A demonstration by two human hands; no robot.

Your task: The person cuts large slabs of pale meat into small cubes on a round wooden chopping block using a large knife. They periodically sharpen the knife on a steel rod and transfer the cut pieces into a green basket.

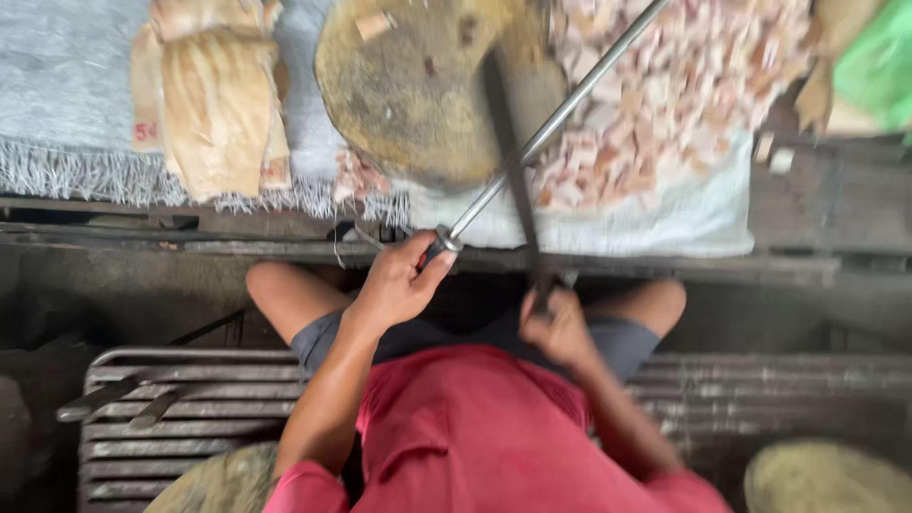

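The long steel rod (pixel 556 119) runs up and to the right from the left hand (pixel 394 285), whose fingers are wrapped tight around its handle end. The dark knife blade (pixel 508 142) crosses right over the rod just above those fingers; its handle sits inside the right hand (pixel 556 328), fingers clamped on it, though it's pretty blurry. Past the fingertips there's a round wooden chopping block (pixel 408 95), with a heap of cubed pinkish meat (pixel 665 85) on a white cloth (pixel 665 223) to the right. Slabs of pale meat (pixel 214 95) lie further left.
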